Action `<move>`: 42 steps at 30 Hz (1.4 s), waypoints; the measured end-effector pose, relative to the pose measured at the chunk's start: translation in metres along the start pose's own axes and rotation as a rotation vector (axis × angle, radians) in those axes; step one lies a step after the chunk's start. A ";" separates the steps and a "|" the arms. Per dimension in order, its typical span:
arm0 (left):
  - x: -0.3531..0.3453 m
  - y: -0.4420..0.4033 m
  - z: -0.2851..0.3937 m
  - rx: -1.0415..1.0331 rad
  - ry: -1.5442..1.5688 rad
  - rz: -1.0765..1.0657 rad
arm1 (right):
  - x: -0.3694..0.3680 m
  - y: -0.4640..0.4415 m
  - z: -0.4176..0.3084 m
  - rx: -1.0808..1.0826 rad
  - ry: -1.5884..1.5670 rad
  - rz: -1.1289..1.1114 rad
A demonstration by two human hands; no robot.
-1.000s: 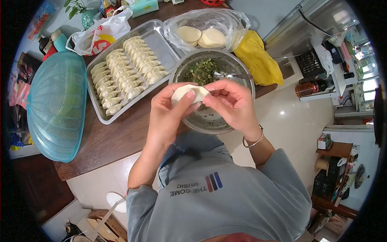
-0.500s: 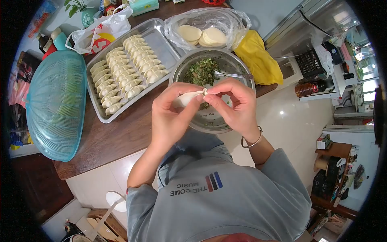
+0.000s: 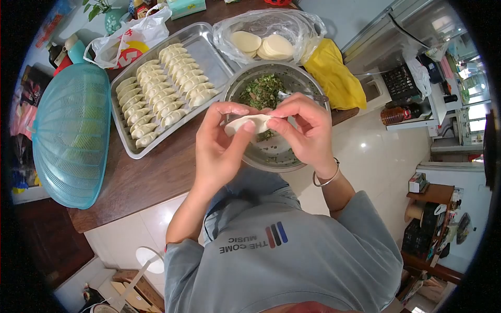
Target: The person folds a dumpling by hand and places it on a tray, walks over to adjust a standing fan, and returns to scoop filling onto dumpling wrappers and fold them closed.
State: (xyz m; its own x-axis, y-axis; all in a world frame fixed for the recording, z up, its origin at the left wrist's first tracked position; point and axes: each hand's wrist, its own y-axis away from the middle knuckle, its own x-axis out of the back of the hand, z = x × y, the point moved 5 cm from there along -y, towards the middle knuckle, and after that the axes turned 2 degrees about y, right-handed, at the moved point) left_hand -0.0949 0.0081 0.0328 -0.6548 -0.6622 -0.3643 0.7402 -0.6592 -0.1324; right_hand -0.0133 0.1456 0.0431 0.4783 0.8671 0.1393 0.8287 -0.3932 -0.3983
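Observation:
A folded dumpling [image 3: 247, 125] is held between my two hands, over the near part of a steel bowl [image 3: 271, 165]. My left hand [image 3: 223, 140] grips its left part, the thumb lying across the front. The thumb and forefinger of my right hand [image 3: 303, 131] pinch its right end. Chopped green filling [image 3: 263, 89] lies in the bowl, with a spoon [image 3: 313, 97] at its right side. Left of the bowl, a metal tray [image 3: 211, 48] carries rows of finished dumplings [image 3: 154, 89]. Round wrappers [image 3: 275, 47] lie in a clear plastic bag [image 3: 305, 26] behind the bowl.
A blue mesh cover [image 3: 72, 136] stands on the wooden table [image 3: 130, 190] at the left. Behind the tray sits a white plastic bag [image 3: 130, 44]. A yellow cloth [image 3: 334, 75] lies right of the bowl, at the table's edge.
The wrapper, wider a second ago, is now folded into a narrow half-moon. My fingers have shifted along its edge, and the left thumb has moved back left from the right end.

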 end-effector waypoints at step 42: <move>0.009 0.003 0.007 -0.196 -0.271 -0.037 | -0.013 -0.010 -0.025 0.113 0.282 -0.045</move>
State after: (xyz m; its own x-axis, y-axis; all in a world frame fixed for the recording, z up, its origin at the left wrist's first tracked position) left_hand -0.0999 -0.0025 0.0356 -0.6790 -0.7272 -0.1007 0.7132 -0.6210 -0.3252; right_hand -0.0202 0.1309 0.0679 0.5164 0.7575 0.3995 0.8212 -0.3058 -0.4817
